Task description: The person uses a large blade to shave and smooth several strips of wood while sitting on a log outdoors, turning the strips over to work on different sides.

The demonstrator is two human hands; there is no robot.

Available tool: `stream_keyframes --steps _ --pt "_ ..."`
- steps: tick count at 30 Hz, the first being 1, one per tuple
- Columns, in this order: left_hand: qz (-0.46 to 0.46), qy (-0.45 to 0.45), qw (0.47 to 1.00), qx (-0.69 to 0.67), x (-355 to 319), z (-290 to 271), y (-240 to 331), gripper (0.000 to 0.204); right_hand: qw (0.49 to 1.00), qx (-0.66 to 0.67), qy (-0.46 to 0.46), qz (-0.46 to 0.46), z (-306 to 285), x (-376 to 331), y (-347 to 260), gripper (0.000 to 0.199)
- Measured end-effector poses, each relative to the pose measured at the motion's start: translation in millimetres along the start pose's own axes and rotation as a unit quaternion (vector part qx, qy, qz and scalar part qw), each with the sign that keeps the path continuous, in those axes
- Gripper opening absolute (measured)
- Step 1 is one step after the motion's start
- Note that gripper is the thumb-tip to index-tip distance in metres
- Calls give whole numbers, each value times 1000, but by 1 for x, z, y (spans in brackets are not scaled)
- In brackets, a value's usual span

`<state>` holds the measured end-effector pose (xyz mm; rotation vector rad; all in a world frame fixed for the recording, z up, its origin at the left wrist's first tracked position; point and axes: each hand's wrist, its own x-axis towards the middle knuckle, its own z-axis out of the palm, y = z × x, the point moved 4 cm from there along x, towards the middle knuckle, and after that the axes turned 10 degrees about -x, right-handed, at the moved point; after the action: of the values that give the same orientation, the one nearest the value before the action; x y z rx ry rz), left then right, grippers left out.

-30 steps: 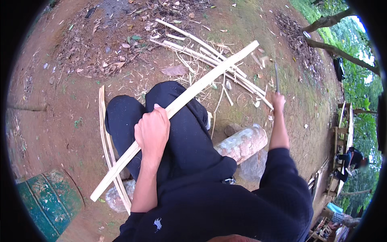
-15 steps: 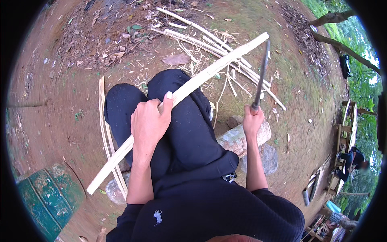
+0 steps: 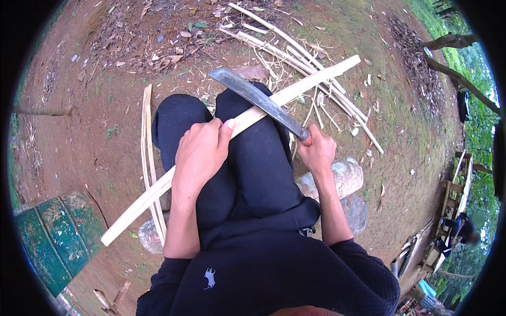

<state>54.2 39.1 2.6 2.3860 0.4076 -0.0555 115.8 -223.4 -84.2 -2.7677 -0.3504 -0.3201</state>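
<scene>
A long pale wooden strip (image 3: 311, 80) slants across my thighs, its far end up to the right and its near end down to the left. My left hand (image 3: 200, 154) is closed round it, thumb along the top. In my right hand (image 3: 318, 150) is the handle of a machete (image 3: 258, 100), whose broad grey blade points up and left. The blade lies across the strip, just beyond my left thumb. Whether its edge bites into the wood I cannot tell.
Several split strips (image 3: 300, 62) and shavings lie on the dirt ahead. Two thin strips (image 3: 147, 158) lean by my left knee. A log (image 3: 342, 178) lies at my right, a green metal sheet (image 3: 58, 237) at lower left. A person (image 3: 457, 231) sits far right.
The machete has swung left from pointing upward at the right to lying across the strip. My right hand has moved slightly left. My left hand keeps its grip.
</scene>
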Motion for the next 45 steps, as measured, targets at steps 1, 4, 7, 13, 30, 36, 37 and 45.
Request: stream_keyframes --steps 1,4,7,13,30,36,37,45 --pt "18 -4 1000 -18 1 3 -2 55 1000 -4 -2 4 -1 1 -1 14" --pt "1 -22 1000 22 2 5 4 56 1000 -11 -5 4 -5 3 -1 13" --pt "11 21 995 92 -1 11 11 56 1000 -12 -10 -14 -2 8 6 11" --pt "42 96 987 123 4 27 17 53 992 -105 29 -59 7 24 43 10" --pt "30 76 994 78 7 22 11 54 992 -106 -5 -72 5 29 27 13" --pt "31 72 995 56 10 24 11 55 991 -101 42 -76 9 50 38 16" --pt "23 73 996 55 10 24 10 56 991 -100 44 -75 7 50 32 16" --pt "28 64 995 68 4 22 6 56 986 -115 13 -116 12 51 37 20"
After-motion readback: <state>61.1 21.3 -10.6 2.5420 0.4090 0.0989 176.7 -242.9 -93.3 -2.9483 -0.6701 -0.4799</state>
